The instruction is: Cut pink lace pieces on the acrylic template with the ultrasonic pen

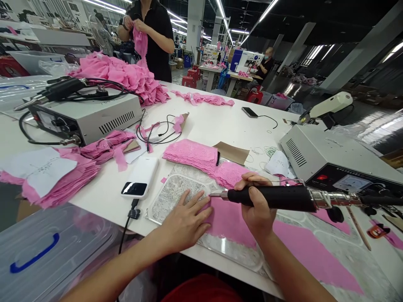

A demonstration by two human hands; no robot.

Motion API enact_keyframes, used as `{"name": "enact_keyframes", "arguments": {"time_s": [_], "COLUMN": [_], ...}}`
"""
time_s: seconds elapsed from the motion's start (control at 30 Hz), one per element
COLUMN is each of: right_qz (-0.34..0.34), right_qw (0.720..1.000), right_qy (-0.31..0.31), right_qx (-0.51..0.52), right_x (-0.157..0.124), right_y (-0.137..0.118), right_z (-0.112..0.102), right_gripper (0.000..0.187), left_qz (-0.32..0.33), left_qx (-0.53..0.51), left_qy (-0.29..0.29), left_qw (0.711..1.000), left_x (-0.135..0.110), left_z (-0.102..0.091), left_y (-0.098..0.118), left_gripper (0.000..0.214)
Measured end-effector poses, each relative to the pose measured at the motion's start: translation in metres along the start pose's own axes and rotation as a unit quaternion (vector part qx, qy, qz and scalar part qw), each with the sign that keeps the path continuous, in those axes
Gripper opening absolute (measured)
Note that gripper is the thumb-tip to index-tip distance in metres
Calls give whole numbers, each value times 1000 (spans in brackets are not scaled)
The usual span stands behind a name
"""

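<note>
My left hand (185, 222) lies flat with spread fingers, touching the left end of a pink fabric piece (233, 222). Under the fabric is a clear sheet (173, 193) over a patterned grey-white surface. My right hand (258, 209) is wrapped round a black corded handpiece (273, 198), its thin metal tip pointing left, close to my left fingertips at the fabric's edge. Whether the tip touches the fabric, I cannot tell. Just beyond sits a stack of pink lace pieces (192, 155), with more lace (231, 174) beside it. Another pink piece (315, 251) extends to the right.
Grey control boxes stand left (107, 113) and right (340, 159). A white power bank (141, 176), a phone (249, 112) and pink bundles (56, 176) lie on the table. Orange-handled snips (378, 230) are far right. Across the table, a person (147, 37) holds pink fabric.
</note>
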State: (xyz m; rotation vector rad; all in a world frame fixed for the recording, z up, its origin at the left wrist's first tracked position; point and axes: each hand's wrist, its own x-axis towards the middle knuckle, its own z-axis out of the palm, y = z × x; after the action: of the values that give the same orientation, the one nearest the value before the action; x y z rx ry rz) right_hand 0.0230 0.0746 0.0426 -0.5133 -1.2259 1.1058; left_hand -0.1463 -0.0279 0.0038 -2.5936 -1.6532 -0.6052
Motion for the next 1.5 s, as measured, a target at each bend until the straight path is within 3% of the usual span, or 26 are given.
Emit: {"name": "enact_keyframes", "arguments": {"time_s": [0.47, 0.67, 0.87, 1.5], "right_qz": [6, 31, 41, 37], "right_qw": [1000, 999, 999, 999], "right_qy": [-4, 13, 5, -9], "right_qx": [2, 30, 24, -2], "right_x": [1, 2, -3, -8], "right_y": [0, -12, -14, -8], "right_z": [0, 0, 7, 13], "right_gripper": [8, 8, 8, 5], "left_qz": [8, 9, 8, -3], "left_qx": [4, -20, -29, -51], "left_qy": [22, 73, 87, 109], "left_qw": [1000, 997, 996, 993], "left_x": [-2, -32, -59, -60], "left_z": [0, -14, -12, -7], "left_y": [-1, -2, 2, 2], "left_gripper": [34, 32, 35, 29]}}
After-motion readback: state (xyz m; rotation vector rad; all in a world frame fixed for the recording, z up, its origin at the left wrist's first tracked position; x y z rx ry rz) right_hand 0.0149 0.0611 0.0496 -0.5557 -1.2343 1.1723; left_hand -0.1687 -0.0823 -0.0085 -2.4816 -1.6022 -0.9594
